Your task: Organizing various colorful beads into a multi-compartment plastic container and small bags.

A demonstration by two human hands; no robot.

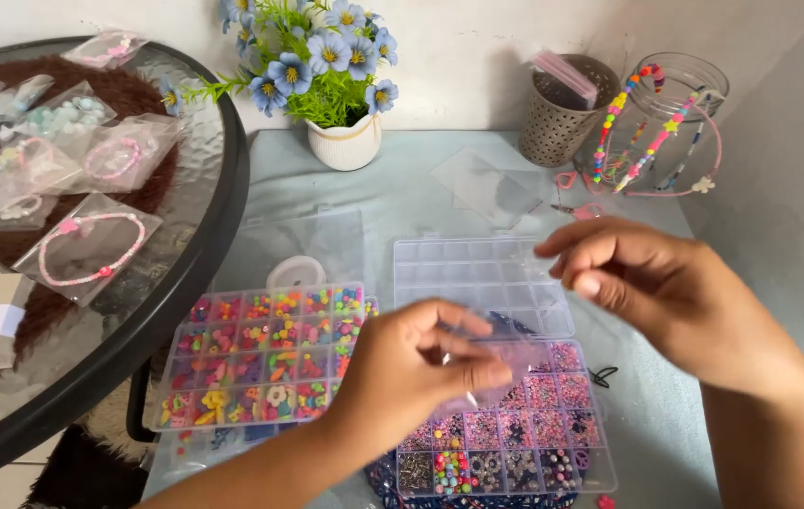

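Observation:
My left hand (411,368) pinches a small clear plastic bag (506,363) with something pinkish inside, held above an open bead organiser box (515,434) of pink and dark beads. My right hand (647,283) is raised to the right, thumb and fingers pinched together near the bag's top edge; whether it grips the bag or a thin thread I cannot tell. The box's clear lid (477,273) lies open behind. A second organiser (261,353) full of colourful beads sits to the left.
A round glass table (204,245) at left carries several bagged bead bracelets (91,250). At the back stand a white pot of blue flowers (327,66), a mesh cup (562,113), a glass jar (675,104) draped with bead strings, and pink scissors (576,193).

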